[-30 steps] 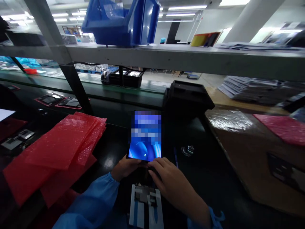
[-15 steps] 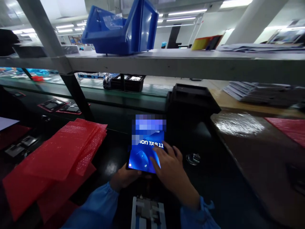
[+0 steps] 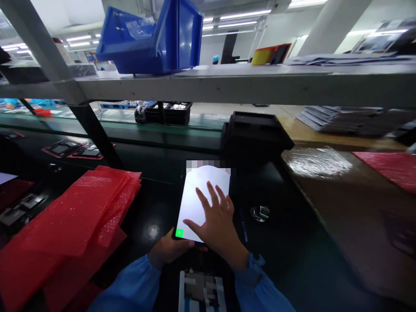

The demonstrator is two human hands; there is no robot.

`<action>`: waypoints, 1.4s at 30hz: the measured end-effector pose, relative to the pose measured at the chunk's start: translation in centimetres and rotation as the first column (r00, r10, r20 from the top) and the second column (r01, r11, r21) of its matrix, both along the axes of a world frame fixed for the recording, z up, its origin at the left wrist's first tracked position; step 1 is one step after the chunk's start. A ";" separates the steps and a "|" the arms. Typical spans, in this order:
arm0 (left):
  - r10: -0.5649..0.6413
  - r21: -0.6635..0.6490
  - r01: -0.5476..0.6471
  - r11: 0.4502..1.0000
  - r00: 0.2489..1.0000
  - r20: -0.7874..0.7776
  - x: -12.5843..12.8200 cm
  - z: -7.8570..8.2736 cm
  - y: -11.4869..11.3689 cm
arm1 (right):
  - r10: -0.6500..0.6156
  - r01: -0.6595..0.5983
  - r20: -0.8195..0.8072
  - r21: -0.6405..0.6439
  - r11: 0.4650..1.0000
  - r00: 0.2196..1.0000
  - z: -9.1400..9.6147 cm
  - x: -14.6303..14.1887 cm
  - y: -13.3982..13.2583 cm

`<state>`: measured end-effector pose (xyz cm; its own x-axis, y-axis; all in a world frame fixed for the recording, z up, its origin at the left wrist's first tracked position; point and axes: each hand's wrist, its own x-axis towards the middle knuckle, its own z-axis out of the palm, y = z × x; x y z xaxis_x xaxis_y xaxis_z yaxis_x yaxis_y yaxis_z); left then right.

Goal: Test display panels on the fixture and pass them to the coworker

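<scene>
A tablet (image 3: 191, 203) with a bright white screen and a small green box in its lower left corner is held upright-wise in the middle of the view. My left hand (image 3: 170, 248) grips its lower left corner, thumb along the bottom edge. Spread fingers of my right hand (image 3: 216, 219) lie over the screen; whether they touch the glass I cannot tell. Below the tablet, between my blue sleeves, sits an opened device (image 3: 202, 288) with its inner parts showing. A small clear, shiny round object (image 3: 260, 212) lies on the dark bench to the right.
Red bubble-wrap pouches (image 3: 74, 208) are piled at the left. Black trays (image 3: 256, 132) stand behind the tablet, to the right. A shelf (image 3: 208, 90) crosses above with a blue bin (image 3: 152, 43) on it. Stacked papers (image 3: 351, 119) lie at the far right.
The tablet's screen has gone from a blue picture with lettering to plain white with a green box. My right hand's fingers have spread and shifted left over the screen.
</scene>
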<state>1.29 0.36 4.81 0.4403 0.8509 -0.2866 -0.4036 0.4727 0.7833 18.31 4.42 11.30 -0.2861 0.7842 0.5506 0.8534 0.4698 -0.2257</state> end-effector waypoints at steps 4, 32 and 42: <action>0.042 -0.011 -0.041 0.999 0.995 0.090 0.3 -0.1 0.3 | 0.123 -0.119 -0.090 0.045 0.992 0.988 -0.8 -0.3 0.3; -0.163 0.212 0.165 0.963 0.986 -0.027 -0.7 -0.2 -0.1 | -0.312 0.108 -0.550 -0.371 0.922 0.775 4.7 7.0 2.6; -0.134 0.193 0.122 0.974 0.990 0.052 -0.1 0.2 -0.1 | 0.104 -0.099 -0.234 0.036 0.994 0.967 5.4 3.3 -1.7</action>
<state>1.22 0.25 4.98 0.5615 0.8221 -0.0940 -0.4015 0.3701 0.8377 21.59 2.71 16.70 -0.2238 0.7436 0.6301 0.7252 0.5590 -0.4020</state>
